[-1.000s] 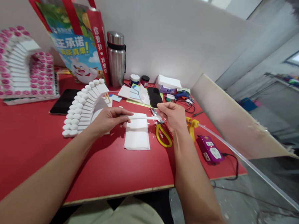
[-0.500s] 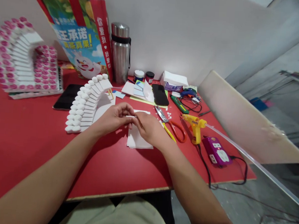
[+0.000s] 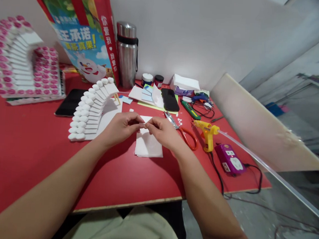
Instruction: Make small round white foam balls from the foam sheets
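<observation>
Above a stack of white paper sheets (image 3: 149, 147), my left hand (image 3: 123, 127) and my right hand (image 3: 162, 131) meet with thumbs and fingertips pinched together. Between them is a thin, small white piece (image 3: 143, 124), mostly covered by the fingers; it looks like paper. To the left stands a curved white model staircase (image 3: 94, 114) edged with white rounded puffs. Scissors (image 3: 189, 138) with an orange-red handle lie just beyond my right hand. A small white scrap (image 3: 131, 110) rests past my left hand.
A yellow glue gun (image 3: 207, 131) with a long clear stick and a purple power strip (image 3: 230, 159) are at right. Behind are a black phone (image 3: 170, 99), steel thermos (image 3: 126, 57), green cutter (image 3: 190, 110) and shopping bag (image 3: 83, 37). A pink-flowered staircase model (image 3: 23, 64) stands far left.
My hands have shifted from overlapping to fingertip against fingertip, exposing more of the paper stack. My right hand's fingers now pinch more visibly. The yellow handle beside the scissors is now hidden.
</observation>
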Tool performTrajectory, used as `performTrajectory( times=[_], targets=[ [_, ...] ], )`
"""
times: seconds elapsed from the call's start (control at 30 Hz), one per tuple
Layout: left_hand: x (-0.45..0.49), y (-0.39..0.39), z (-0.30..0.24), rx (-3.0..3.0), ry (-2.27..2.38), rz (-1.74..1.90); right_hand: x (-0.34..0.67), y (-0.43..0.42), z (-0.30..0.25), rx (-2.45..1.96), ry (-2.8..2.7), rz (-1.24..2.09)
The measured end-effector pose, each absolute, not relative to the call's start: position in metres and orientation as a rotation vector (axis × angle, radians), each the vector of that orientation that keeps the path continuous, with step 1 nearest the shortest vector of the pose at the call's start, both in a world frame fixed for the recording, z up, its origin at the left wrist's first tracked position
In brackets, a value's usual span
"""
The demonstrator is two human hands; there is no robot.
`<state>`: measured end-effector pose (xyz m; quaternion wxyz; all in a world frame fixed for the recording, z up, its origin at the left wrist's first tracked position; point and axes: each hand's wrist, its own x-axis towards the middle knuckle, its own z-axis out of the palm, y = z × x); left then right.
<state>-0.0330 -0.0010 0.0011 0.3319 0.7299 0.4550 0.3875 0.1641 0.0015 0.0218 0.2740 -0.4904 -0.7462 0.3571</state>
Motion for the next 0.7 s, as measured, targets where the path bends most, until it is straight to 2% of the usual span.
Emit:
performTrajectory(
  times=[0.2, 0.47, 0.57, 0.7],
  targets=[
    [-0.0315, -0.003, 0.0038, 2.124, 1.154, 1.087, 0.1641, 0.0008, 0.024, -1.287, -1.795, 1.192],
    [-0.0265, -0.0005, 0.0012, 1.401, 1.092, 1.066, 0.1653, 0.0028, 0.0239, -1.22, -1.807, 1.205],
    [-0.025, -0.0029, 0.0, 1.556, 1.104, 1.174, 0.1662, 0.0038, 0.0249, -1.206, -1.711, 1.312],
    [-0.0242, -0.006, -0.002, 2.09, 1.093, 1.306, 0.1645, 0.0041, 0.0238, -1.186, -1.566, 1.384]
  ],
)
